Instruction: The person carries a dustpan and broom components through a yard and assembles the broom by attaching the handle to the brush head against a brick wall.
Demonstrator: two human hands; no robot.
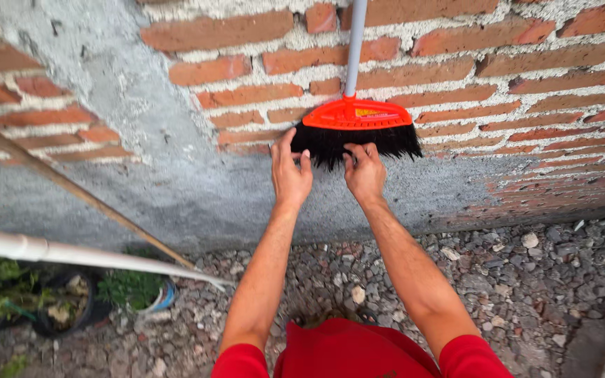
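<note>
Left hand (290, 171) and right hand (364, 170) pinching black broom bristles (356, 143), 2 grips below orange head (356, 114)

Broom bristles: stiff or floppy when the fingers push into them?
The black bristles splay past the orange head, so probably flexible. Left hand and right hand pinch them; likely springy. Thin handle suggests it's light.

The broom handle (356, 45) runs off the top edge. The black bristles (358, 143) hide some fingertips of each hand.
</note>
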